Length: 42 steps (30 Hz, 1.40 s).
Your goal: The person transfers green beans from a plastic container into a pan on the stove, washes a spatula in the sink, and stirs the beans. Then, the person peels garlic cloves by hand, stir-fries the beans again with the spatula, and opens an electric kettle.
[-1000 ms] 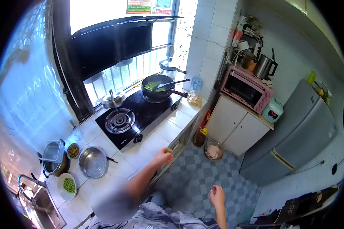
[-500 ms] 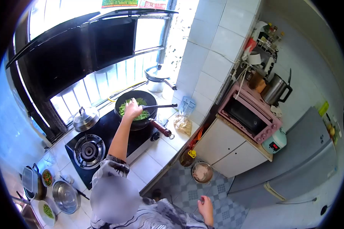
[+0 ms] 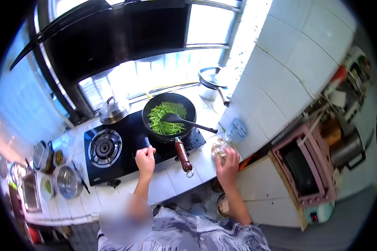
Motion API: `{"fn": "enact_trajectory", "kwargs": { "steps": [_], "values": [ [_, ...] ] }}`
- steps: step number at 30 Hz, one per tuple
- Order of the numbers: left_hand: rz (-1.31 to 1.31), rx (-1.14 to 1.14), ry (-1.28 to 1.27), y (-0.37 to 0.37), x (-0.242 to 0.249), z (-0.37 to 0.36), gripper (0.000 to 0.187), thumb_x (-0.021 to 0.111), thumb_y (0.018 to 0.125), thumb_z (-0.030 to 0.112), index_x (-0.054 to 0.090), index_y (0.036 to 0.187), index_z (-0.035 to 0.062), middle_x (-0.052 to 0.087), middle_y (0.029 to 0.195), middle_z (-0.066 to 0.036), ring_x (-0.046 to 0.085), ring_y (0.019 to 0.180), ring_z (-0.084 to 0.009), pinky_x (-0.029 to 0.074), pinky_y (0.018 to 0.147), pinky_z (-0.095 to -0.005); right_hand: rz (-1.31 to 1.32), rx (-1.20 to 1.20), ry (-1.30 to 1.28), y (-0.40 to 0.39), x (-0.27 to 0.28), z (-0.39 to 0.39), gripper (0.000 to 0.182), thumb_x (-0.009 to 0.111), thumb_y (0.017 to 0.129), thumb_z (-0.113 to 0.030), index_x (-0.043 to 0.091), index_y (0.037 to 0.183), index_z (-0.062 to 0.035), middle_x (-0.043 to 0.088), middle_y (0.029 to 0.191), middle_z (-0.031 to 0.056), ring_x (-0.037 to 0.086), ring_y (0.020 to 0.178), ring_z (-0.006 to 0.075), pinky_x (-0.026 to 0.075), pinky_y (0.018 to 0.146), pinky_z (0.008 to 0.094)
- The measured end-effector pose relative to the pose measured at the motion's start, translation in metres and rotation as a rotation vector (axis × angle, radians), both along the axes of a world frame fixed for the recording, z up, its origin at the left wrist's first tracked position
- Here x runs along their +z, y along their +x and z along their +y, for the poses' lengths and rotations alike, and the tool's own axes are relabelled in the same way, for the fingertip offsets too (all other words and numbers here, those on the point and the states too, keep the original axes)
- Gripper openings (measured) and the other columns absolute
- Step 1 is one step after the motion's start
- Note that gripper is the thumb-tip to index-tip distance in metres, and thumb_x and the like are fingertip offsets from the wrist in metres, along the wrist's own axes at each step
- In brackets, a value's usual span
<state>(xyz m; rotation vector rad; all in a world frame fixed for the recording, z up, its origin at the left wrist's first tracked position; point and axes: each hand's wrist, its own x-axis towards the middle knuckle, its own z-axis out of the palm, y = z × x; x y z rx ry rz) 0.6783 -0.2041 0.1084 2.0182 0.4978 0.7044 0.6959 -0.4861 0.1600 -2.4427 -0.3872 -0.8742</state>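
Observation:
My left hand (image 3: 145, 162) is closed in front of the stove, with a short, thin bluish-grey thing (image 3: 147, 142) sticking up from it; its kind does not show. My right hand (image 3: 227, 164) is on a clear plastic bag (image 3: 218, 147) at the counter's right end, fingers curled round it; its pale contents are hard to make out. A black wok (image 3: 191, 109) on the right burner holds cut green vegetables (image 3: 157, 116), seemingly green beans. Resting in it is a black spatula (image 3: 202, 126), its handle pointing right. The wok's brown handle (image 3: 181, 152) points towards me.
The left burner (image 3: 104, 146) is bare. A metal lid (image 3: 113, 112) stands behind it. Bowls, including a steel basin (image 3: 69, 183), sit at the left. A blue plastic container (image 3: 237, 129) stands by the wall. At the right is a pink oven (image 3: 305, 167).
My left hand has drawn back from above the wok to the stove's front. My right hand has risen from low over the floor to the plastic bag. The view has shifted.

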Motion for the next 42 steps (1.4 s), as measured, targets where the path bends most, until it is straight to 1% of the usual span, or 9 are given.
{"fn": "enact_trajectory", "kwargs": {
  "steps": [3, 7, 9, 10, 13, 18, 23, 30, 42],
  "values": [
    [0.081, -0.072, -0.214, -0.014, -0.039, -0.025, 0.035, 0.040, 0.089, 0.024, 0.062, 0.087, -0.0030, 0.064, 0.085, -0.015, 0.061, 0.080, -0.0240, 0.046, 0.072, -0.0327, 0.002, 0.141, -0.204, 0.072, 0.029, 0.019, 0.046, 0.061, 0.070, -0.011, 0.045, 0.112, -0.0038, 0.052, 0.097, 0.0144, 0.047, 0.096, 0.0305, 0.035, 0.084, 0.0424],
    [0.241, -0.240, -1.165, -0.008, -0.026, -0.078, 0.041, 0.039, 0.090, 0.030, 0.043, 0.119, 0.0011, 0.054, 0.107, -0.016, 0.058, 0.085, -0.0259, 0.047, 0.072, -0.0361, 0.433, 0.416, -0.415, 0.142, 0.016, 0.044, 0.044, 0.056, 0.072, -0.009, 0.046, 0.116, -0.0099, 0.056, 0.091, 0.0144, 0.056, 0.086, 0.0311, 0.043, 0.072, 0.0416],
    [0.195, -0.272, -1.384, -0.007, 0.017, -0.105, 0.039, 0.041, 0.089, 0.029, 0.042, 0.117, 0.0015, 0.054, 0.106, -0.016, 0.057, 0.080, -0.0234, 0.048, 0.068, -0.0342, 0.478, 0.554, -0.600, 0.162, 0.013, 0.050, 0.036, 0.049, 0.076, -0.007, 0.049, 0.111, -0.0123, 0.056, 0.087, 0.0164, 0.057, 0.082, 0.0322, 0.044, 0.066, 0.0411],
    [0.145, -0.335, -1.604, -0.004, 0.035, -0.112, 0.038, 0.043, 0.088, 0.028, 0.042, 0.116, 0.0019, 0.054, 0.106, -0.017, 0.057, 0.075, -0.0210, 0.049, 0.064, -0.0323, 0.345, 0.572, -0.514, 0.161, 0.029, 0.047, 0.016, 0.046, 0.075, -0.004, 0.049, 0.090, -0.0041, 0.059, 0.075, 0.0176, 0.060, 0.075, 0.0338, 0.047, 0.065, 0.0417],
    [0.080, -0.445, -1.872, 0.012, 0.011, -0.105, 0.030, 0.048, 0.086, 0.022, 0.046, 0.109, 0.0023, 0.055, 0.100, -0.016, 0.054, 0.066, -0.0174, 0.048, 0.056, -0.0284, 0.323, 0.470, -0.548, 0.176, 0.061, 0.050, 0.014, 0.045, 0.075, -0.005, 0.051, 0.088, -0.0028, 0.061, 0.075, 0.0177, 0.060, 0.075, 0.0331, 0.047, 0.066, 0.0401],
    [0.053, -0.395, -1.816, 0.015, 0.006, -0.104, 0.027, 0.053, 0.082, 0.016, 0.048, 0.105, 0.0035, 0.052, 0.077, -0.008, 0.048, 0.056, -0.0128, 0.042, 0.047, -0.0238, 0.576, 0.502, -0.451, 0.250, -0.004, 0.110, 0.026, 0.048, 0.073, -0.008, 0.061, 0.096, -0.0091, 0.061, 0.085, 0.0174, 0.059, 0.081, 0.0332, 0.046, 0.072, 0.0407],
    [0.050, -0.438, -1.848, 0.015, 0.006, -0.103, 0.027, 0.051, 0.082, 0.013, 0.047, 0.106, 0.0019, 0.050, 0.077, -0.008, 0.047, 0.055, -0.0131, 0.042, 0.047, -0.0231, 0.450, 0.906, -0.818, 0.224, 0.072, 0.102, 0.032, 0.054, 0.069, -0.009, 0.064, 0.098, -0.0153, 0.063, 0.083, 0.0119, 0.060, 0.080, 0.0273, 0.047, 0.070, 0.0370],
    [0.042, -0.455, -1.909, 0.016, 0.001, -0.102, 0.024, 0.052, 0.081, 0.013, 0.047, 0.103, 0.0039, 0.048, 0.072, -0.005, 0.045, 0.055, -0.0131, 0.040, 0.046, -0.0233, 0.405, 0.531, -1.251, 0.158, 0.200, 0.072, 0.016, 0.055, 0.069, -0.009, 0.066, 0.082, -0.0074, 0.064, 0.086, 0.0100, 0.062, 0.082, 0.0229, 0.048, 0.069, 0.0322],
    [0.072, -0.433, -1.890, 0.018, 0.007, -0.099, 0.016, 0.053, 0.082, 0.013, 0.045, 0.093, 0.0055, 0.046, 0.064, -0.003, 0.045, 0.051, -0.0123, 0.039, 0.044, -0.0241, 0.365, 0.389, -0.784, 0.178, 0.111, 0.091, 0.017, 0.050, 0.070, -0.007, 0.064, 0.077, -0.0005, 0.062, 0.080, 0.0183, 0.062, 0.078, 0.0317, 0.048, 0.068, 0.0381]
  ]
}}
